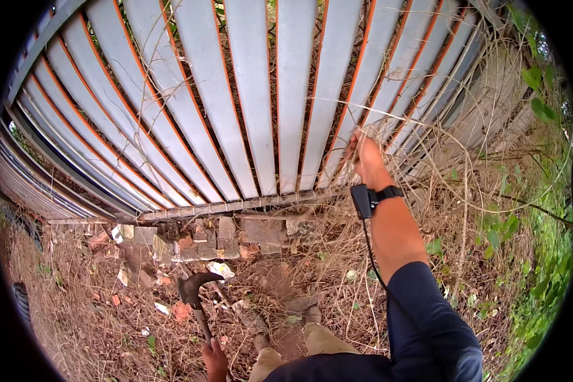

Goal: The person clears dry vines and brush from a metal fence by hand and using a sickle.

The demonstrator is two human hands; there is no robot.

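Note:
My left hand (215, 358), low in the view, is wrapped round the shaft of a billhook (196, 290). Its dark curved blade points up and bends over to the right, above the littered ground. Out ahead, my right arm reaches to the slatted fence (254, 95). There my right hand (367, 153) is closed on a bunch of dry vines (382, 127) in front of the slats. The thin stems spread from around the fist to the right and down; the fingertips are partly hidden. A black strap with a small box (366, 200) sits on my right wrist.
Broken bricks and paving pieces (261, 232) lie along the fence's bottom rail (235, 207). Dry stems and scraps of litter cover the ground around my feet (313, 313). Tangled dry vines and green leafy plants (547, 280) stand on the right.

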